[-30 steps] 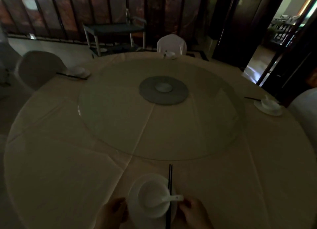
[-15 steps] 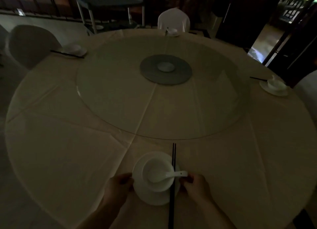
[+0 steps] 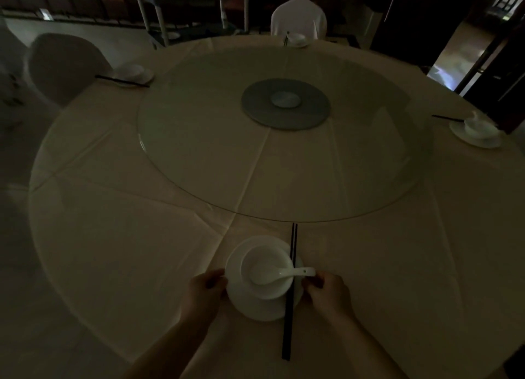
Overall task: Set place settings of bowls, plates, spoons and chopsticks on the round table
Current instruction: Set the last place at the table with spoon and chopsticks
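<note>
left hand (image 3: 206, 289) grip pinches the plate (image 3: 262, 307) rim, right hand (image 3: 326, 289) grip closed by the spoon (image 3: 284, 275) handle pointing right; chopsticks (image 3: 289, 290) run front-to-back between

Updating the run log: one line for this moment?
left hand on plate rim | right hand at spoon handle | chopsticks across plate

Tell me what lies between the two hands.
Head view: between left hand and right hand sits the white plate carrying a white bowl, white spoon and black chopsticks.

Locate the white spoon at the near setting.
The spoon lies in the bowl on the near plate, handle pointing right across the chopsticks toward the right hand.
</note>
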A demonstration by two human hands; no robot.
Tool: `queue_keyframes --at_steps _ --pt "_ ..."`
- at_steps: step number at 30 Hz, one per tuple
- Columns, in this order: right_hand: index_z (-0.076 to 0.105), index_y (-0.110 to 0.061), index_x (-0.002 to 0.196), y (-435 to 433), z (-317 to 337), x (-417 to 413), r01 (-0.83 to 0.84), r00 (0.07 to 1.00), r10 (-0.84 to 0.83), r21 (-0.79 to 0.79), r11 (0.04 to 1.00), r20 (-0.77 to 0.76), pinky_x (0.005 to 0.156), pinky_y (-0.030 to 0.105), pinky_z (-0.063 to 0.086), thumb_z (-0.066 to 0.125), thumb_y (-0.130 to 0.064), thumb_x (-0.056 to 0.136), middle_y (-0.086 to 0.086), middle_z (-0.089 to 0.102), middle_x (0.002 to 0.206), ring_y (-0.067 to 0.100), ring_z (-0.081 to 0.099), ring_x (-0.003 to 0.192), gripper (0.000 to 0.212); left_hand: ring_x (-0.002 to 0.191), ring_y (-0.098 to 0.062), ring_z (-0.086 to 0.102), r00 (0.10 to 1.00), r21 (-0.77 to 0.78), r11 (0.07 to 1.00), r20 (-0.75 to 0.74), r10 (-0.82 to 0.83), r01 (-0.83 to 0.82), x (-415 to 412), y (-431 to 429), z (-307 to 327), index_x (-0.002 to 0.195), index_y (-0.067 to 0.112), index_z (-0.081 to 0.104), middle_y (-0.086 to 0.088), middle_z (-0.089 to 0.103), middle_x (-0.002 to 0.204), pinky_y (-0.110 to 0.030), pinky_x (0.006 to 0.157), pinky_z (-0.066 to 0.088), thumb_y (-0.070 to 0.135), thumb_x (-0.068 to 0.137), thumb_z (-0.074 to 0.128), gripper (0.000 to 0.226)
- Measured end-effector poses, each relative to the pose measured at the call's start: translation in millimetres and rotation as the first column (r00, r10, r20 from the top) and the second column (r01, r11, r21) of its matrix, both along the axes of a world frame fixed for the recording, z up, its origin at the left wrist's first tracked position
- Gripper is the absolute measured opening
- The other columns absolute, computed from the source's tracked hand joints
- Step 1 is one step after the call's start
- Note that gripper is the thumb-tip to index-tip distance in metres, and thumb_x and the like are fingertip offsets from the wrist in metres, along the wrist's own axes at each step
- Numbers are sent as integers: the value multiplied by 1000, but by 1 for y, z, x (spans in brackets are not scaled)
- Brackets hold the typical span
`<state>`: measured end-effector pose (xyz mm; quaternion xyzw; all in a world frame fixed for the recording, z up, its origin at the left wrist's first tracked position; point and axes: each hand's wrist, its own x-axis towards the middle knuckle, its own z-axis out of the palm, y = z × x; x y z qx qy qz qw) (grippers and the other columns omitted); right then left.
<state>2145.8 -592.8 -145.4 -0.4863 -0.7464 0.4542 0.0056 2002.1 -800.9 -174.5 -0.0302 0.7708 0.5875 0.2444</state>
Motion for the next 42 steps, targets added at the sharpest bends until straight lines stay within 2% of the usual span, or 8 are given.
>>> queue_keyframes --at_steps 3,9,14,21,24,30,36,42 --pt "74 -15 106 -1 -3 -4 -1 1000 1 7 1000 2 71 27 51 67 -23 92 6 76 96 22 70 88 18 52 -4 69 1000 32 999 0 4 -4 -3 1 -2 80 18 73 8 74 58 -13 46 51 -10 90 58 34" --pt "74 -14 108 4 -1 1 11 999 -12 31 999 45 83 32 53 69 -25 90 9 76 105 26 69 100 22 60 -9 72 998 35 998 23 -59 58 -5 -1 -16 87 21 80 2 77 67 -24 56 57 -6 90 60 34" --pt "74 -16 109 6 -1 5 7 999 -8 31 1000 34 74 26 47 70 -26 90 7 76 103 24 69 99 22 72 -17 75 996 17 996 -13 -89 90 -7 -4 -22 76 40 80 -3 79 76 -39 70 60 -3 87 65 47" --pt "73 -13 108 3 -3 6 32 999 -32 3 999 16 84 36 55 69 -28 91 8 76 103 24 70 96 23 68 -12 74 998 42 997 8 -62 62 -3 -5 -19 85 30 80 -1 79 76 -26 60 57 1 89 65 33" --pt "72 -13 112 2 -5 6 51 999 -50 -17 999 3 82 33 55 67 -29 92 7 75 104 22 70 95 25 73 -16 75 998 50 997 20 -52 51 -2 -5 -18 99 20 78 0 79 79 -33 69 59 4 90 65 22" --pt "72 -15 109 0 -4 7 61 998 -61 -14 998 -20 76 31 54 67 -29 92 6 75 101 21 69 90 22 76 -8 75 993 13 993 -21 -116 117 1 -9 -10 92 39 76 9 79 82 -15 58 56 14 91 66 27" --pt "69 -17 112 -3 10 11 -19 998 21 -22 1000 53 69 26 49 60 -32 95 5 73 104 19 67 89 24 63 -10 64 987 -126 983 -71 -143 134 1 -11 5 120 -1 64 -2 68 73 -23 61 50 8 90 68 32" --pt "65 -17 95 -18 48 38 -283 940 220 236 930 262 67 30 49 51 -39 97 1 68 94 23 66 87 25 77 -26 60 959 -290 943 -179 -221 163 5 -29 51 116 -6 66 -15 64 87 -33 73 48 7 86 71 33"
